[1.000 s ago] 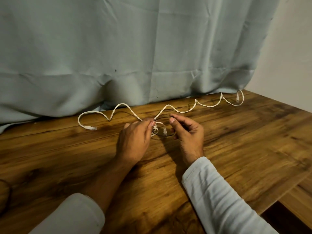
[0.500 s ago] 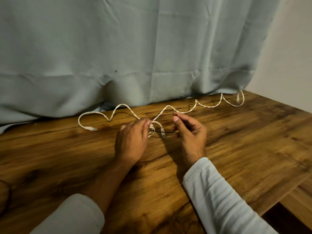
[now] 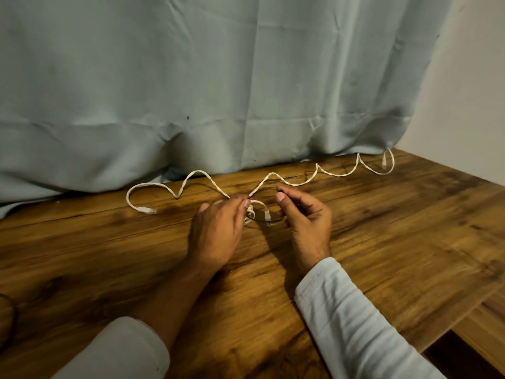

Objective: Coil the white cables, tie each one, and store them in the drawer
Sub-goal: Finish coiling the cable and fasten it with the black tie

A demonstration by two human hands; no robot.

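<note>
A long white cable snakes along the back of the wooden table, with a plug at the far right. Another wavy white stretch ends in a plug at the left. Both stretches meet at my left hand, which pinches the cable at its fingertips. Between my hands sits a small white coil with a plug end. My right hand holds a thin dark loop stretched around that coil. No drawer is visible.
A grey-green curtain hangs down onto the table's back edge. A white wall stands at the right. The table's front right corner drops to a lower wooden surface. A dark curved object shows at the left edge.
Both hands stay at the small coil. They shifted slightly away and back, and only the fingers moved. The long cable has not moved.
</note>
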